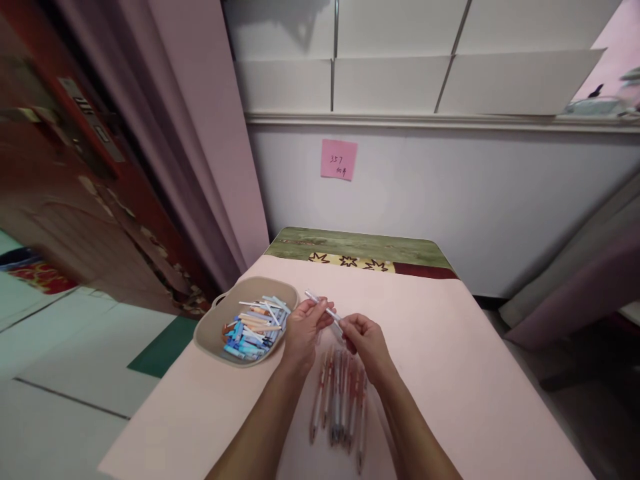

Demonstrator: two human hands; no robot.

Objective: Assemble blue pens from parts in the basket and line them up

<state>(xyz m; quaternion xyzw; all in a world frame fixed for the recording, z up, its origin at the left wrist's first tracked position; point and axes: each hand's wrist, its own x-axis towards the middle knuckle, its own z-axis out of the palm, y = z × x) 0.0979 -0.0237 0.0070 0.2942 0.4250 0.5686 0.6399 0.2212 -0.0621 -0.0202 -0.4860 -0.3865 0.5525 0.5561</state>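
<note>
My left hand (301,333) pinches a slim white pen (314,297) that slants down to the right above the table. The fingers of my right hand (367,343) are closed at the pen's lower end. A small clear piece seems to hang there, too blurred to name. Between my forearms, a row of pens (337,400) with clear barrels and orange-red or grey marks lies on the table. A beige basket (207,333) to the left of my left hand holds many loose pen parts (255,327) in blue, white and tan.
A pale pink cloth (465,373) covers the table, leaving a green patterned strip (415,248) bare at the far edge. Behind it, a pink note (339,160) is stuck on the white wall. A reddish door (100,220) and a purple curtain (200,153) stand left.
</note>
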